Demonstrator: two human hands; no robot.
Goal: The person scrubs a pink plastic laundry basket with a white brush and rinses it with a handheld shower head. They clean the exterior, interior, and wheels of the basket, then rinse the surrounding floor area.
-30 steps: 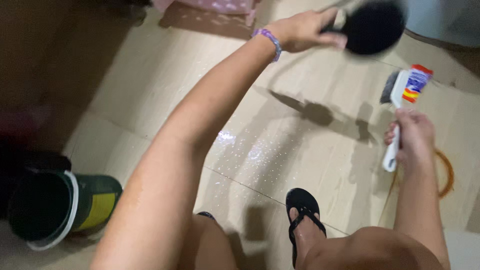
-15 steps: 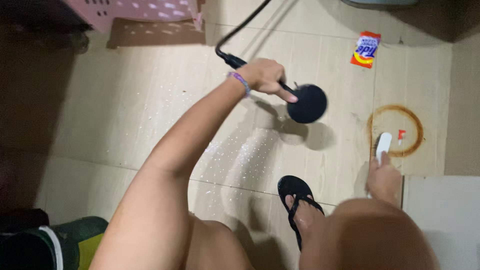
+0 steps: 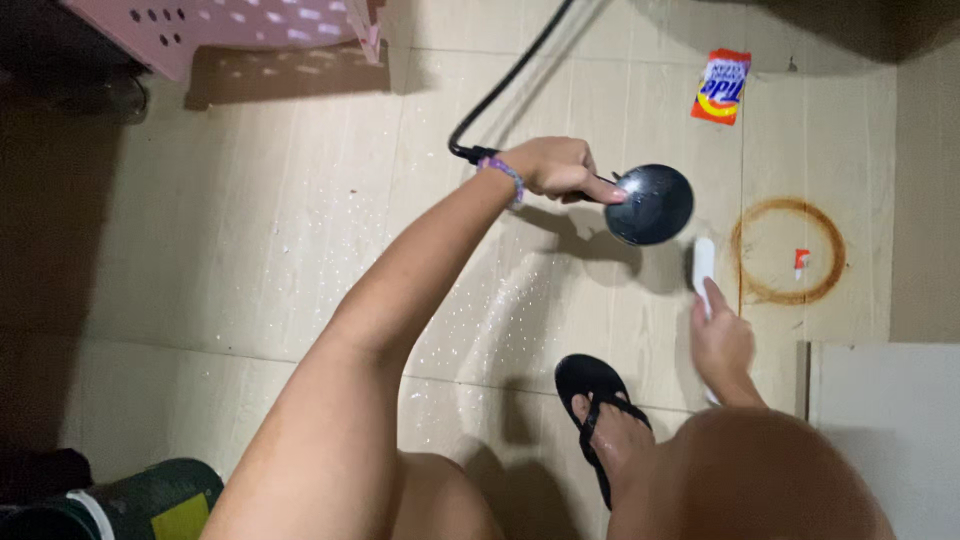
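My left hand point(image 3: 555, 167) grips the handle of a black round shower head point(image 3: 650, 204), held face down over the wet beige floor tiles point(image 3: 300, 230); its black hose point(image 3: 510, 75) runs off toward the top. My right hand point(image 3: 722, 345) holds a white scrub brush point(image 3: 703, 265), pressed on the floor just below the shower head and left of a brown rust ring point(image 3: 788, 250). A beaded bracelet sits on my left wrist. My foot in a black flip-flop point(image 3: 600, 410) stands on the tile below.
An orange detergent sachet point(image 3: 721, 86) lies on the floor at the top right. A pink perforated basket point(image 3: 230, 25) stands at the top left. A dark green bucket point(image 3: 140, 500) is at the bottom left. A white panel point(image 3: 880, 430) lies at the right.
The view tilted down. My left hand lowered the shower head over the floor. My right hand brought the brush down from mid-air to the tile, then slid it left of the rust ring.
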